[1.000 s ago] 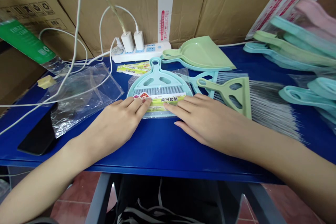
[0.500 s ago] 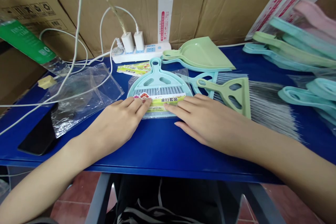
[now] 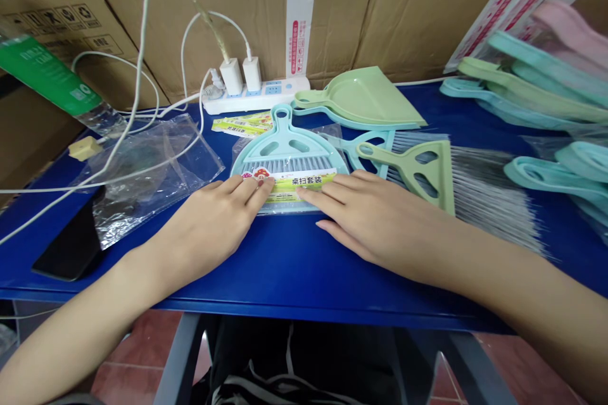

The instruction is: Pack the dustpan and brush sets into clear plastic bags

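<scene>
Here we are, fingertips of the left hand (image 3: 209, 218) and right hand (image 3: 375, 221) down on the label (image 3: 311, 180), across the blue brush (image 3: 284, 145)! Light, even pressure should serve us best, smoothing any creases outward. The label lies beneath and between our fingertips. Right thumb apart from its fingers, clasping nothing; left thumb hidden, so we can't tell its grip.
</scene>
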